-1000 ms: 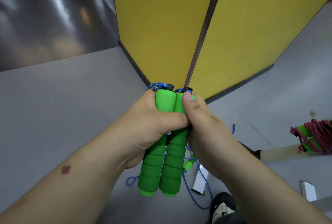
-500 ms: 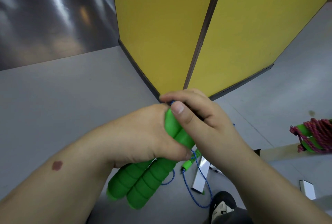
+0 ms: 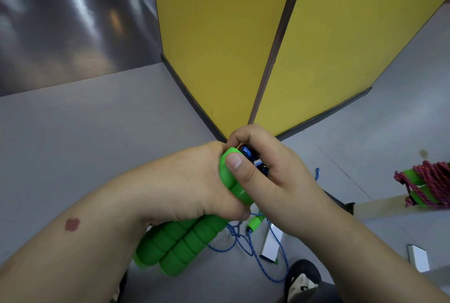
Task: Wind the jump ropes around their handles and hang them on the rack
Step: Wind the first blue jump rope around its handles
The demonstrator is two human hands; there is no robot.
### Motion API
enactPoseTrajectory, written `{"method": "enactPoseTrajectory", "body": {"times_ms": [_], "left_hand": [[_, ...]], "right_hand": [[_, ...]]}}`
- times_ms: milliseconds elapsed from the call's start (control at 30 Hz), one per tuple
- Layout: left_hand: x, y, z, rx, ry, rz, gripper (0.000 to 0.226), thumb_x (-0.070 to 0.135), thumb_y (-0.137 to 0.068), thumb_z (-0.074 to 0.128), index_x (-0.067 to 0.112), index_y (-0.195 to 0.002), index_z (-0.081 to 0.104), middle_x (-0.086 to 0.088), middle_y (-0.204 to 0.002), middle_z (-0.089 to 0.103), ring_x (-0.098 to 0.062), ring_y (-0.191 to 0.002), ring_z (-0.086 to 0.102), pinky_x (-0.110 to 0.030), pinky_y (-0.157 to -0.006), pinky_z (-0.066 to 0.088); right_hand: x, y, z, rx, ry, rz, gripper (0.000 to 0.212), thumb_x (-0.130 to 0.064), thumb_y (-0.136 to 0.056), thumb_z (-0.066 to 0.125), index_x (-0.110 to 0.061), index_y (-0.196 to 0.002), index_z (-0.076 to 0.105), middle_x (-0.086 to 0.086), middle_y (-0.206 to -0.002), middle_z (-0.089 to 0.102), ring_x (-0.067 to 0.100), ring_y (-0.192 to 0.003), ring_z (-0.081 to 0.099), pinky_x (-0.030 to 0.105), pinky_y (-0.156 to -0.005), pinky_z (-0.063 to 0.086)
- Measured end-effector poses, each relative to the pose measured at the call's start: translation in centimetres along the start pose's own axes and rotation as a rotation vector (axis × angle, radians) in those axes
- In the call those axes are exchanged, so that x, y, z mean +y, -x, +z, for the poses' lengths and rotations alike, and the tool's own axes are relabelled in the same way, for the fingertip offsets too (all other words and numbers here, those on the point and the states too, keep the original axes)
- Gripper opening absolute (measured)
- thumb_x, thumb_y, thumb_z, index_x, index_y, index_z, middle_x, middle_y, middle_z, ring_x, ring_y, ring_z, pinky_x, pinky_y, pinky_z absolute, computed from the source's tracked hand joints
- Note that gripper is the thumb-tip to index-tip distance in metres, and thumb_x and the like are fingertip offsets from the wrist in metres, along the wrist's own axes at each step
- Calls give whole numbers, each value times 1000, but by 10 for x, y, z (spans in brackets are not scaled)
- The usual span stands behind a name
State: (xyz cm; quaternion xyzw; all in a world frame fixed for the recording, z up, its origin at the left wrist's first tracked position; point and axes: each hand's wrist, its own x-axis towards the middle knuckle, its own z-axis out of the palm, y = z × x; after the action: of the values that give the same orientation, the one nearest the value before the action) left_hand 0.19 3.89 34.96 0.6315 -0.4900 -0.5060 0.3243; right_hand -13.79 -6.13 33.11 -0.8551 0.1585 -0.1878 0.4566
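Observation:
Two green foam handles [image 3: 180, 242] of a jump rope lie side by side, tilted down to the left. My left hand [image 3: 194, 186] grips them around the middle. My right hand [image 3: 267, 171] curls over their upper ends, thumb pressed on the green foam, fingers closed around the blue rope [image 3: 247, 153] where it leaves the handles. The rest of the blue rope [image 3: 270, 263] hangs down in loose loops to the floor. A second rope, pink and wound around green handles [image 3: 428, 183], hangs at the right edge.
A yellow wall corner [image 3: 219, 47] with a dark baseboard stands straight ahead. Grey floor [image 3: 85, 120] spreads left and right. Below are my shoe [image 3: 302, 278], a small green piece [image 3: 254, 222] on the rope and white frame parts [image 3: 270, 244].
The handles tilted from upright to slanting down-left. My right hand moved from their side onto their top ends, over the rope. Since half a second ago little has shifted.

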Motion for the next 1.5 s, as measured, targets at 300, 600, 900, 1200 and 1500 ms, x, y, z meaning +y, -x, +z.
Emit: {"method": "enactPoseTrajectory", "body": {"times_ms": [300,600,900,1200,1500], "left_hand": [[3,2,8,212,-38,-130,69,34,-60,91,46,-111,46,7,-86,73,-13,-71,75,-37,-64,62],[1,-5,33,623,-838,22,75,69,-65,80,40,-116,34,17,-102,43,-12,-94,50,-36,-79,49],[-1,-3,31,685,-706,42,40,46,-79,65,37,-102,34,8,-80,50,-13,-67,54,-35,-57,48],[9,7,-2,43,949,46,47,30,-65,79,18,-107,61,2,-69,54,-11,-51,49,-24,-47,43],[3,-2,3,578,-142,-208,35,46,-73,77,32,-99,58,8,-76,64,-14,-67,63,-31,-60,45]], "right_hand": [[-3,-4,-2,90,-100,80,21,-47,-94,60,-27,-88,64,-5,-70,57,6,-63,50,24,-54,41],[5,-11,-8,394,-138,253,28,-45,-98,56,-23,-84,64,4,-77,63,15,-67,59,21,-55,46],[9,-12,-20,211,-398,349,40,-58,-90,54,-19,-87,64,14,-76,53,21,-66,52,36,-62,44],[15,-14,-36,238,-636,203,20,-33,-96,50,-22,-93,66,0,-60,39,13,-47,30,26,-47,23],[2,-4,-26,-105,597,-19,22,-35,-97,47,-24,-78,49,-1,-60,46,20,-58,48,46,-51,44]]}}
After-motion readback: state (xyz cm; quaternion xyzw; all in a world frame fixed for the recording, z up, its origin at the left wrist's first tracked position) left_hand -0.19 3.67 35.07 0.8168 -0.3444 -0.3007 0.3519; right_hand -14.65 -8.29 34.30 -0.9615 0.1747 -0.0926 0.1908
